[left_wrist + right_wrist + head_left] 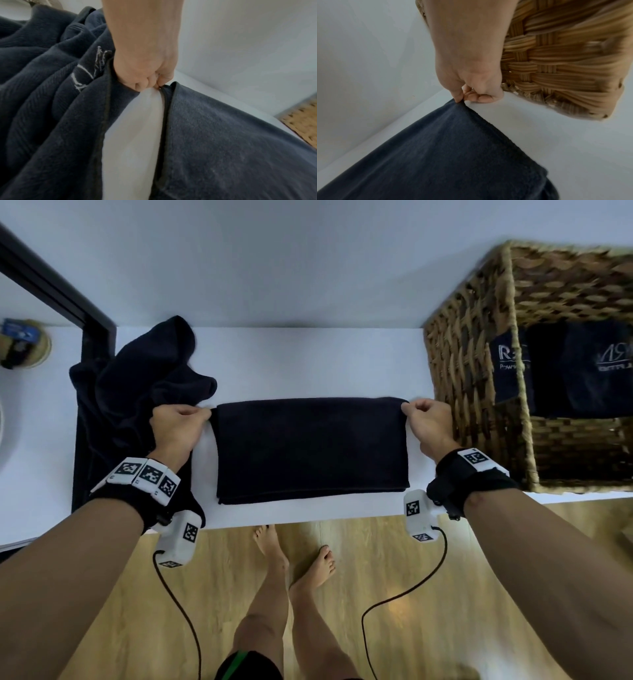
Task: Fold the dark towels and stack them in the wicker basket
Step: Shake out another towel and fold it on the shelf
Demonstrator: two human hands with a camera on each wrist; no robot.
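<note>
**Mia:** How many dark towels can be seen?

**Ben:** One folded towel (311,448) lies flat on the white counter (308,361), in the middle. It is a neat rectangle, soft and fuzzy. To its left sits a crumpled pile of towels (137,381), all bunched up, part of it hanging over the counter's front edge. How many are in that pile cannot be told. White stitched marks show on one fold of it.

**Mia:** And the basket?

**Ben:** There is one wicker basket (479,364) on the right end of the counter, just beside the folded towel. It is square, brown and tan, made of flat woven strips. Inside it lie dark folded towels (565,371) with white letters on them. At least two show, side by side.

**Mia:** What are the two hands doing?

**Ben:** The left hand (178,426) pinches the far left corner of the folded towel. Its fingers (145,81) are curled tight, and the thumb and a fingertip nip the hemmed edge. The right hand (428,422) pinches the far right corner the same way. Its fingers (477,96) are curled in, with the thumb pressing the cloth corner. That hand is close to the basket wall.

**Mia:** Anything else?

**Ben:** Each wrist wears one black band with white square-marked blocks. Two bare feet (298,559) stand on the wooden floor (376,594) below the counter.
</note>
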